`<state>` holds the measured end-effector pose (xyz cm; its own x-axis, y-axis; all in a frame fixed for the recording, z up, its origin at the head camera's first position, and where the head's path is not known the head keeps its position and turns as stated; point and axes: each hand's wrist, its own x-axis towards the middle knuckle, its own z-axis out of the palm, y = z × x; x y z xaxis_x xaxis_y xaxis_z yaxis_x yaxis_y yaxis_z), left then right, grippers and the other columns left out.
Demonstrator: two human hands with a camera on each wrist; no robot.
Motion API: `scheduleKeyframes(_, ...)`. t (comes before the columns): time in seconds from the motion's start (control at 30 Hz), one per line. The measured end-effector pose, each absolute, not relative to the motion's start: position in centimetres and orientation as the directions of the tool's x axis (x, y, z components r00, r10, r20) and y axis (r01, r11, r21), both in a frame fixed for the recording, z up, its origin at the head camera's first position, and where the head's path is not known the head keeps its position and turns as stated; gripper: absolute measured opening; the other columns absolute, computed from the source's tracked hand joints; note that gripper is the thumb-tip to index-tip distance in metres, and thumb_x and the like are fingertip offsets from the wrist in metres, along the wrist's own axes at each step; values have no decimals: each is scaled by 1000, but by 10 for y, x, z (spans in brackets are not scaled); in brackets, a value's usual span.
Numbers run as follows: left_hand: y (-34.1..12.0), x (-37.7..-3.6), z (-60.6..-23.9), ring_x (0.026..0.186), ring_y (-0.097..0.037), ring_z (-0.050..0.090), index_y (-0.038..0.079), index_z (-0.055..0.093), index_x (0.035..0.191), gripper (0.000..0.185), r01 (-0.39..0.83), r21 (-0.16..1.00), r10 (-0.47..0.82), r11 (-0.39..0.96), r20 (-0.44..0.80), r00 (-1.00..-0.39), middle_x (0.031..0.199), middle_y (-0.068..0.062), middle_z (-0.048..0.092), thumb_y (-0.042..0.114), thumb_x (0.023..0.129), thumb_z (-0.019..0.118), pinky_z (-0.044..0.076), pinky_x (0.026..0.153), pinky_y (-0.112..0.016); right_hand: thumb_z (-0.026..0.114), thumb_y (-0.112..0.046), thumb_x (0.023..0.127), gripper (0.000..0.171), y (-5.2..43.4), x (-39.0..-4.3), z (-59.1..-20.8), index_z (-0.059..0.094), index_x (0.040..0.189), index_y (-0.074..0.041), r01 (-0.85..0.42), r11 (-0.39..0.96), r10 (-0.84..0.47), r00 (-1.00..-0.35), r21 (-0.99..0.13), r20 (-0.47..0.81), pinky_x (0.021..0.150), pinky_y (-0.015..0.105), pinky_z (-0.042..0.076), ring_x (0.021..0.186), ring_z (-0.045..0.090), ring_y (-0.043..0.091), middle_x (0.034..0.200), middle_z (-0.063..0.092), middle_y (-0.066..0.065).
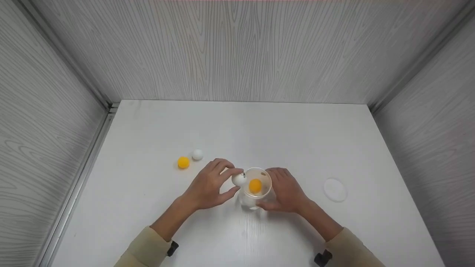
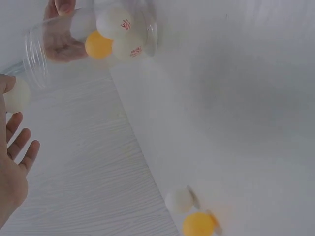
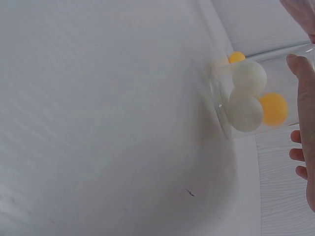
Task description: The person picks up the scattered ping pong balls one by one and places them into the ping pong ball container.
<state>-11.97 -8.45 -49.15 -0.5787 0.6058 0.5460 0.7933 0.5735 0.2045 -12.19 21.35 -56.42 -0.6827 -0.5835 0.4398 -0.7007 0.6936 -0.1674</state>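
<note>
Head view shows our left hand [image 1: 209, 185] pinching a white ball [image 1: 239, 180] at the clear cup [image 1: 256, 189] rim, mid-table; our right hand [image 1: 285, 191] grips it. Wrist views reveal three balls inside.

A white ball [image 1: 239, 180] sits pinched at the rim of an upright clear cup [image 1: 256, 189] containing orange and white balls.

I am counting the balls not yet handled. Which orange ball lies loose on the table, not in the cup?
The orange ball left of the left hand, beside a white ball. The other orange ball sits inside the clear cup.
</note>
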Motion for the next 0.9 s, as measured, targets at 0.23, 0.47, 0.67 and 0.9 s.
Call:
scheduleKeyframes(0.23, -78, -121, -490, 111, -20, 63, 19, 70, 128, 44, 805, 201, 622, 558, 542, -565, 115, -2, 67, 32, 88, 84, 59, 100, -32, 70, -73, 83, 79, 214, -122, -563, 59, 131, -10, -701, 697, -587, -680, -153, 440, 103, 44, 56, 111, 65, 22, 119, 70, 3)
scheduleKeyframes(0.47, -70, -123, -492, 112, -18, 63, 19, 68, 129, 43, 816, 190, 639, 546, 535, -553, 116, -2, 67, 33, 90, 82, 59, 101, -31, 73, -70, 83, 77, 213, -122, -563, 60, 129, -10, -702, 691, -589, -686, -174, 428, 103, 46, 56, 111, 65, 22, 118, 70, 3)
scheduleKeyframes(0.67, -63, -125, -494, 112, -18, 63, 19, 68, 128, 41, 823, 210, 647, 528, 528, -550, 116, -2, 67, 32, 92, 81, 59, 100, -31, 74, -68, 82, 77, 213, -122, -563, 61, 129, -9, -703, 692, -591, -683, -164, 429, 104, 45, 56, 111, 66, 22, 117, 69, 3)
scheduleKeyframes(0.9, -57, -126, -496, 113, -18, 63, 18, 69, 128, 41, 819, 231, 650, 525, 512, -561, 116, -1, 68, 32, 91, 81, 58, 99, -31, 71, -71, 83, 78, 213, -123, -564, 58, 131, -11, -705, 693, -593, -677, -153, 435, 103, 46, 57, 111, 66, 22, 118, 69, 3)
